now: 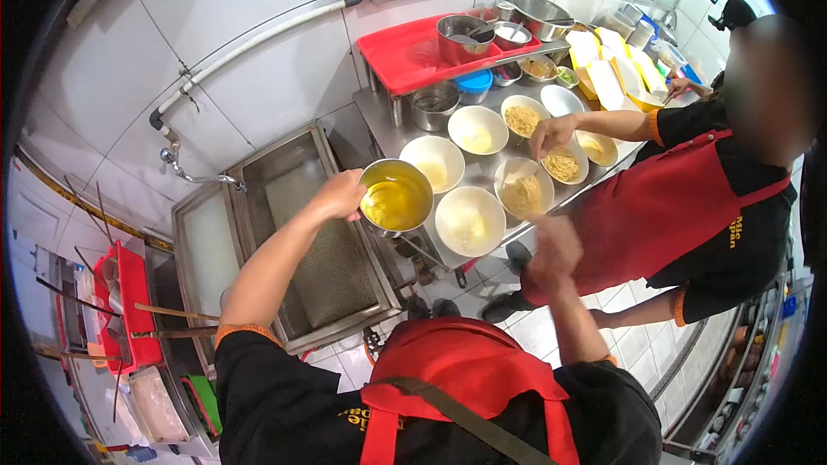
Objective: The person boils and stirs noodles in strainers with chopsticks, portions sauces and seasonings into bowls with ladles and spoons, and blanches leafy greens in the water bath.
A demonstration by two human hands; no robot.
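My left hand (340,196) is closed on the rim of a steel pot (416,179), which holds yellow liquid. The pot is above the near left edge of the steel table. My right hand (554,250) is smeared by motion near the table's front edge, so I cannot see what its fingers do. Between the hands stands a white bowl with a pale yellow layer (469,221). Beside it is a bowl of noodles (524,191). Two more bowls with a little yellow inside (478,131) (433,164) stand behind.
A co-worker's hand (551,136) reaches over further noodle bowls (564,164). A red tray (401,52) with a steel pot sits on the back shelf. Open yellow-and-white boxes (616,69) stand at the far right. At left is a sink-like steel fryer basin (319,232).
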